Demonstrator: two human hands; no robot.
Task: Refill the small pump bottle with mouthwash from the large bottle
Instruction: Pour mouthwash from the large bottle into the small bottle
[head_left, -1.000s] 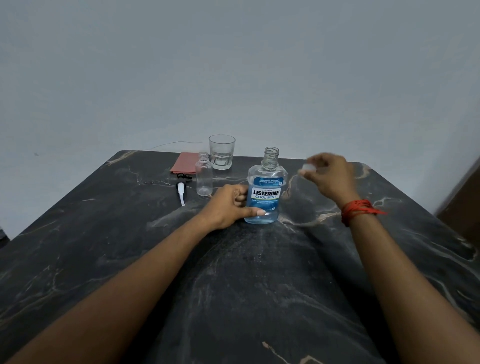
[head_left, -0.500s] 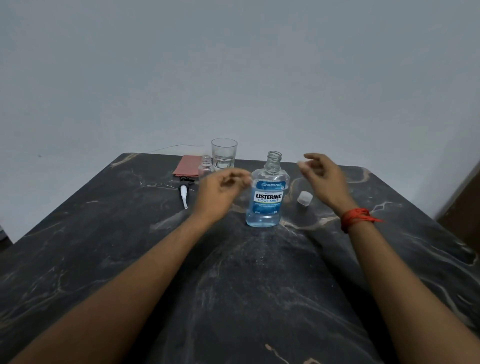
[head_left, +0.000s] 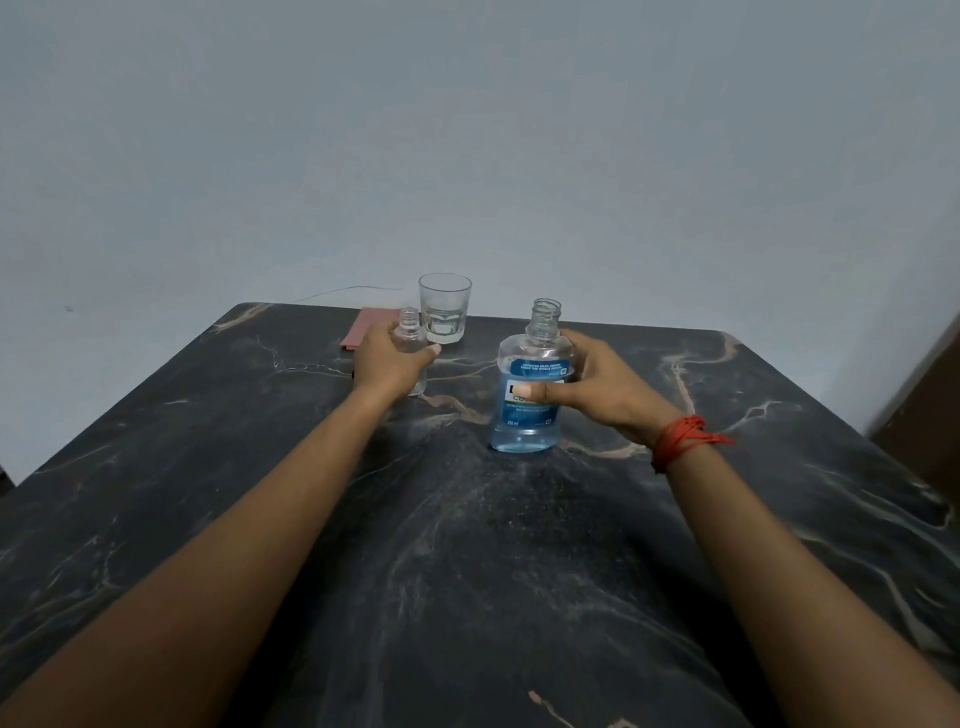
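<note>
Left hand (head_left: 387, 366) wrapped around small pump bottle (head_left: 410, 340), neck open, pump removed; bottle stands on table (head_left: 156, 441), just in front of glass (head_left: 444, 315).
Right hand (head_left: 597, 387) closed around middle of large bottle (head_left: 530, 400), thumb across label, cap off.
Large bottle looks only partly filled with blue liquid: probably moderate weight, smooth plastic, maybe slippery; grip at waist seems good.
Small bottle probably light, tips easily; narrow mouth, so better hold low on body and pour slowly.
</note>
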